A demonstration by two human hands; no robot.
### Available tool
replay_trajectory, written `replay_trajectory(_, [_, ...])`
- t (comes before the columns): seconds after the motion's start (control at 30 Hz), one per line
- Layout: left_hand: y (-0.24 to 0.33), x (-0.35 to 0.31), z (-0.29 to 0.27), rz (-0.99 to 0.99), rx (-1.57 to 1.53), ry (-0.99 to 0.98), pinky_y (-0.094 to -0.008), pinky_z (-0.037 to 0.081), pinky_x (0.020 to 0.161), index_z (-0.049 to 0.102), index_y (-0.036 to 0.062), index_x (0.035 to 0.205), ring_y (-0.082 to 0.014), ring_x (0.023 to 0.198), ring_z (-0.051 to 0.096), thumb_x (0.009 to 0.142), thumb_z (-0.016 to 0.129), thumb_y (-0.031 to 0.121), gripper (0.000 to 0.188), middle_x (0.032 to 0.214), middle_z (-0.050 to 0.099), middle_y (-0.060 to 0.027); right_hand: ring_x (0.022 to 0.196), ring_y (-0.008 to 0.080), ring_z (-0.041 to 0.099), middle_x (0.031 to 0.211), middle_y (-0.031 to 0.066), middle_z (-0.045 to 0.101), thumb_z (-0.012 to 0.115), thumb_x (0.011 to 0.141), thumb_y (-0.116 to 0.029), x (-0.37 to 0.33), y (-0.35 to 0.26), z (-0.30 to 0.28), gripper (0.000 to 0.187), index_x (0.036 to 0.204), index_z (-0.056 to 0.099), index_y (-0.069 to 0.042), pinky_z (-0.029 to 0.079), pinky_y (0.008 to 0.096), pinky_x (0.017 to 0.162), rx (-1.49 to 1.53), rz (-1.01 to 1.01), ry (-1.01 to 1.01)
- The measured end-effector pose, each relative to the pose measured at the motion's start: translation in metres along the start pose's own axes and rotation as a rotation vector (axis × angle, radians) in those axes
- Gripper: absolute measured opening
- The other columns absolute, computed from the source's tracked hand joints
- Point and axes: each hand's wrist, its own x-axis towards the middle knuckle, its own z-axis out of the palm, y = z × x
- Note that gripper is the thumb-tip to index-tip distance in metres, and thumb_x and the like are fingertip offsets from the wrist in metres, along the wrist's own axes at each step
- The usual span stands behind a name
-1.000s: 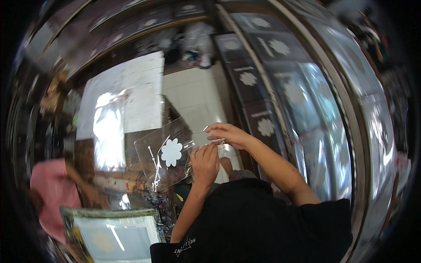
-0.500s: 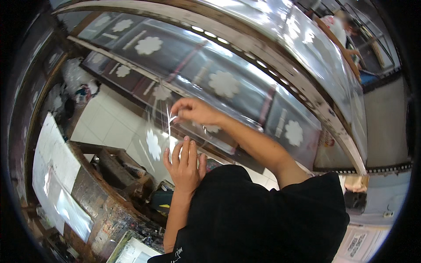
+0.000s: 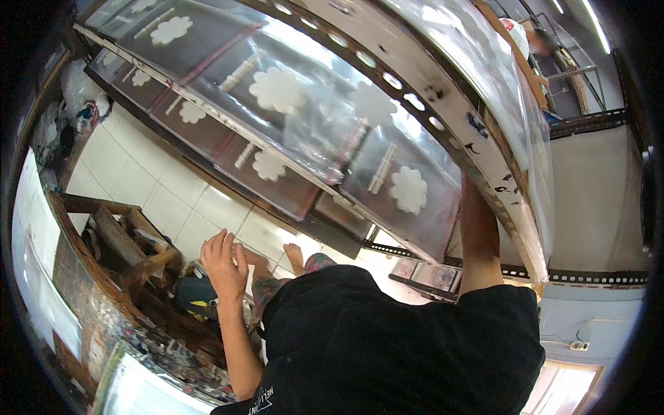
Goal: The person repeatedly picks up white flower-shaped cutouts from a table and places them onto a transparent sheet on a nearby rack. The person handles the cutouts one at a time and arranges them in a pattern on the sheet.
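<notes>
Flowered sheet (image 3: 409,189), apart from loosely spread left fingers (image 3: 220,247), right fingers hidden, grip unclear

Glare on plastic sheets (image 3: 315,138) (edges bowed, black)

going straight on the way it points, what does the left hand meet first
The left hand would probably meet the lower rack shelf, past the floor tiles seen below; their relative heights are hard to judge.
</notes>
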Motion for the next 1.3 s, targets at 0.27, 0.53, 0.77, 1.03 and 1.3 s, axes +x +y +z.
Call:
replay_trajectory(0.27, [0.008,-0.127,0.104,-0.270,-0.135,-0.160,-0.0491,0.045,0.094,0.068,-0.0022,0.108,-0.0409,0.103,0.061,0.088,0.064,0.011,0.024,0.107,0.067,-0.0229,0.105,0.0237,0.069,0.122,0.0108,0.062,0.052,0.095,0.003,-0.005,0.087,-0.169,0.033,0.127,0.054,-0.004,0.060,0.0337,0.083,0.004,0.127,0.250])
replay_trajectory(0.53, [0.031,-0.206,0.148,-0.455,-0.241,-0.265,-0.0498,0.049,0.085,0.068,-0.0033,0.103,-0.0447,0.093,0.063,0.088,0.061,0.009,0.021,0.098,0.068,-0.0246,0.104,0.0247,0.069,0.120,0.0100,0.062,0.048,0.094,0.006,0.008,0.112,-0.219,0.033,0.125,0.054,-0.004,0.060,0.0321,0.081,-0.047,0.165,0.307])
replay_trajectory(0.77, [0.020,-0.190,0.148,-0.451,-0.199,-0.246,-0.0496,0.050,0.087,0.068,-0.0063,0.105,-0.0448,0.095,0.064,0.093,0.058,0.011,0.024,0.100,0.068,-0.0262,0.102,0.0245,0.070,0.115,0.0081,0.063,0.045,0.093,0.008,0.015,0.109,-0.212,0.034,0.124,0.055,-0.004,0.060,0.0307,0.077,-0.111,0.188,0.363])
replay_trajectory(1.03, [0.012,-0.171,0.145,-0.421,-0.185,-0.222,-0.0489,0.049,0.090,0.067,-0.0073,0.108,-0.0435,0.098,0.064,0.094,0.058,0.011,0.025,0.105,0.068,-0.0266,0.094,0.0206,0.069,0.111,0.0061,0.063,0.048,0.092,0.008,0.029,0.122,-0.220,0.033,0.121,0.057,-0.005,0.059,0.0281,0.075,-0.169,0.182,0.318])
replay_trajectory(1.3, [0.021,-0.188,0.146,-0.491,-0.194,-0.289,-0.0489,0.049,0.089,0.068,-0.0057,0.108,-0.0437,0.098,0.063,0.093,0.059,0.011,0.024,0.104,0.068,-0.0270,0.089,0.0181,0.066,0.101,0.0049,0.065,0.060,0.089,0.000,0.041,0.134,-0.238,0.026,0.113,0.065,-0.005,0.054,0.0294,0.076,-0.724,-0.047,0.309])
